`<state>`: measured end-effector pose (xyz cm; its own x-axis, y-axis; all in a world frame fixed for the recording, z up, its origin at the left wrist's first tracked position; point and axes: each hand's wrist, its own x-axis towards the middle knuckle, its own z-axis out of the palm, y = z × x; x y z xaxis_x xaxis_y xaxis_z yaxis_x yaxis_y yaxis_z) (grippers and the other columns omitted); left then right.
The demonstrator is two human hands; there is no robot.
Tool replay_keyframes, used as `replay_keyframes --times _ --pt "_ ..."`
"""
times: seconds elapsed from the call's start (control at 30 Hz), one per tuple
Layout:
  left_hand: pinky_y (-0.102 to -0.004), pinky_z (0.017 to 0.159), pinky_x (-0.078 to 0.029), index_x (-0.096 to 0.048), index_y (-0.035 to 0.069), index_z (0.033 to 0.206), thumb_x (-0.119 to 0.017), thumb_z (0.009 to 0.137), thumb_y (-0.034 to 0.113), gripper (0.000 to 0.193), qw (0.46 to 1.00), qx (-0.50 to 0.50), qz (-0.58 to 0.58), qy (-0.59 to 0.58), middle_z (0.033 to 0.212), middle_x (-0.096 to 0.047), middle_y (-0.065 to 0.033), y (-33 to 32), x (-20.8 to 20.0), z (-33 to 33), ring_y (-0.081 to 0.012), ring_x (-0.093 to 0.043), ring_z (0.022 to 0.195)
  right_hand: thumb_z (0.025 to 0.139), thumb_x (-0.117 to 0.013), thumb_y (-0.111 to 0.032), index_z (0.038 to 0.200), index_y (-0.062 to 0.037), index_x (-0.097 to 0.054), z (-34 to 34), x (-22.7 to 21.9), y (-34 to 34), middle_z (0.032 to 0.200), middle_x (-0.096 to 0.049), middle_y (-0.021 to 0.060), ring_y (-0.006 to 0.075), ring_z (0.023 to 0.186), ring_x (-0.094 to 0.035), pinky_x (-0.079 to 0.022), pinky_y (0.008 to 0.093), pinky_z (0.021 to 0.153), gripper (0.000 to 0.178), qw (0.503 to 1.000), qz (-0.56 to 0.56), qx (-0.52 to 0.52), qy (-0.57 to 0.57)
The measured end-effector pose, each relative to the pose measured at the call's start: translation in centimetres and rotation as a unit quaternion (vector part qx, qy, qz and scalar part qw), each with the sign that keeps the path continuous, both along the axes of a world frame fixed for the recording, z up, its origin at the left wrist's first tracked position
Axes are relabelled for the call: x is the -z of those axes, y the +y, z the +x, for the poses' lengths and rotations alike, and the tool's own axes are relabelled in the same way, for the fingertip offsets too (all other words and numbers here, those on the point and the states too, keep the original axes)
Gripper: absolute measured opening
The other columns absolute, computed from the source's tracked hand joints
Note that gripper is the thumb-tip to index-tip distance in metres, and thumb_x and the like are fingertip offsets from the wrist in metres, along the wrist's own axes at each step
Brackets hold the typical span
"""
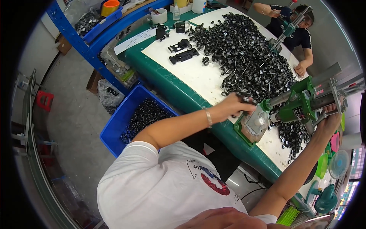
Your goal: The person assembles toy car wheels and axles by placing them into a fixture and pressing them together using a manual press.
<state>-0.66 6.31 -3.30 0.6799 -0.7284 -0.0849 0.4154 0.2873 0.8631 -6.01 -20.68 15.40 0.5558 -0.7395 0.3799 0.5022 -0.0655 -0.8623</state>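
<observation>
My left hand (230, 108) is closed around a black plastic toy-car chassis (245, 97), held at the left edge of the base of a green hand press (299, 107). Its fingers partly cover the chassis. On the press base sits a clear plate with a small white round piece (260, 121). My right hand (330, 121) reaches up on the far right, its fingers wrapped round the metal lever (327, 110) of the press. Behind the press spreads a large heap of small black wheels on metal axles (244, 49); a smaller pile of black wheels (292, 137) lies beside the base.
Several black chassis parts (183, 56) lie on the white board atop the green-covered table (167, 78). A blue bin (110, 131) of small dark parts stands at my left. Across the table, a co-worker (291, 28) works at another green press (284, 32). A teal fan (326, 198) stands at right.
</observation>
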Motion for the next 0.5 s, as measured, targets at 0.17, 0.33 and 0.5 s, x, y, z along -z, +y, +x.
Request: replay_keyframes --times 0.17,0.33,0.5 --pt "-0.0247 0.073 -0.05 -0.067 0.004 0.09 -0.08 0.071 0.013 0.025 0.977 0.009 0.138 -0.164 0.088 -0.068 -0.0051 12.9 2.5 0.0 -0.012 -0.063 0.081 0.098 -0.052 -0.027 0.102 -0.0034 -0.059 -2.2 3.6 -5.9 0.091 -0.059 0.0038 0.0117 0.077 -0.054 -0.044 0.0251 0.067 0.025 0.988 -0.104 -0.102 -0.048" --pt "-0.0381 0.087 -0.048 -0.065 0.007 0.11 -0.082 0.058 0.032 0.06 0.569 0.104 0.682 -0.447 0.106 -0.066 -0.0135 24.7 6.7 0.2 -0.0296 -0.062 0.102 0.097 -0.054 -0.028 0.113 -0.0028 -0.059 -3.8 5.6 -4.7 0.098 -0.064 0.0031 0.0109 0.086 -0.059 -0.047 0.0237 0.073 0.03 0.999 -0.033 0.029 -0.025" --pt "-0.0326 0.074 -0.051 -0.07 0.002 0.097 -0.077 0.071 0.02 0.032 0.784 -0.039 0.523 -0.331 0.093 -0.068 -0.0108 21.4 2.4 0.1 -0.0259 -0.066 0.086 0.095 -0.054 -0.02 0.108 -0.0007 -0.061 -5.4 10.2 -0.9 0.089 -0.063 0.0042 0.0105 0.069 -0.059 -0.044 0.0209 0.055 0.024 0.991 -0.066 0.087 0.082"
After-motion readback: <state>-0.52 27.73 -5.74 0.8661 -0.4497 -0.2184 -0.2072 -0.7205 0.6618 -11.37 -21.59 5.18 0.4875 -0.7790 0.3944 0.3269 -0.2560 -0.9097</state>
